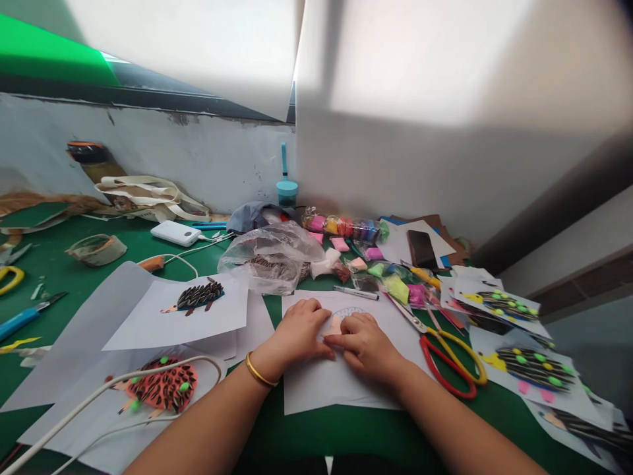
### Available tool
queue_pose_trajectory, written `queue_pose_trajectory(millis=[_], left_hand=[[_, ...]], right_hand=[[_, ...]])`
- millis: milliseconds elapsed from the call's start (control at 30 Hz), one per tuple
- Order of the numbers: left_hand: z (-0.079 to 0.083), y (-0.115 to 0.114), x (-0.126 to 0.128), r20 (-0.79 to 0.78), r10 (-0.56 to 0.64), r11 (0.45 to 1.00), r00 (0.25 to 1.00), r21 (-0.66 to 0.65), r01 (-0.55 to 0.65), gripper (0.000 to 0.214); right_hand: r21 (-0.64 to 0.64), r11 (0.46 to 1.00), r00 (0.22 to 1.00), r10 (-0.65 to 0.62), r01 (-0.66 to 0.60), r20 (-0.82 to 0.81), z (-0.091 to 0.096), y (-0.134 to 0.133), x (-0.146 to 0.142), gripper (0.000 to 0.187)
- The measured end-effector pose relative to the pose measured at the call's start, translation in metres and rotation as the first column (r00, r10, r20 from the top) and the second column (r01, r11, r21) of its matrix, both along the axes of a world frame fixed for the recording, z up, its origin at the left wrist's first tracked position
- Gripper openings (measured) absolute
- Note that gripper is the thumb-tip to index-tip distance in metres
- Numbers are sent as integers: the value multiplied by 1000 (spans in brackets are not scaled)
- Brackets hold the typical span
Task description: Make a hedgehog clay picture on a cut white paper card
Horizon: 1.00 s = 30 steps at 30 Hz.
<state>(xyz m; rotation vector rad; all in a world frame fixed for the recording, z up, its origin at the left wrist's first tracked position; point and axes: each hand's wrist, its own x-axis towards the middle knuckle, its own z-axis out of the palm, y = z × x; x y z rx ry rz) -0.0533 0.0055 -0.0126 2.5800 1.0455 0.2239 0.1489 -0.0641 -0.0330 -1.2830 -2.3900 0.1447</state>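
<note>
A sheet of white paper (316, 389) lies in front of me with a light-blue spiky outline (352, 310) drawn on it. A patch of peach modelling clay (336, 323) shows on the drawing between my hands. My left hand (304, 330) rests on the sheet left of the clay, fingers bent over and thumb apart; a gold bangle (260, 371) circles that wrist. My right hand (363, 346) covers the lower right of the drawing. Its index finger stretches left at the clay's lower edge, the other fingers bent. What lies under the fingers is hidden.
Scissors (450, 353) with red and yellow handles overlap the sheet's right side. A pen (356, 292) lies along its top. Beyond are clay packets (395, 288) and a plastic bag (271, 257). Seed-covered hedgehog pictures (200, 297) flank both sides; a white cable (123, 379) crosses the left.
</note>
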Motion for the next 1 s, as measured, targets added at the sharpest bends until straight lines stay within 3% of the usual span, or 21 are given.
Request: queue_pose_trajectory(millis=[333, 533, 767, 1000], left_hand=[[0, 0, 0, 7, 2, 1000, 1000, -13, -2, 83], [0, 1, -1, 16, 6, 1000, 1000, -27, -6, 84], [0, 0, -1, 15, 8, 1000, 1000, -30, -7, 84], [0, 1, 0, 6, 4, 1000, 1000, -26, -4, 86]], right_hand=[[-25, 999, 998, -21, 22, 59, 4, -1, 4, 45], [12, 998, 998, -66, 66, -10, 5, 2, 17, 51], [-47, 999, 997, -21, 24, 71, 9, 1, 17, 49], [-14, 1000, 1000, -15, 15, 6, 9, 2, 29, 50]])
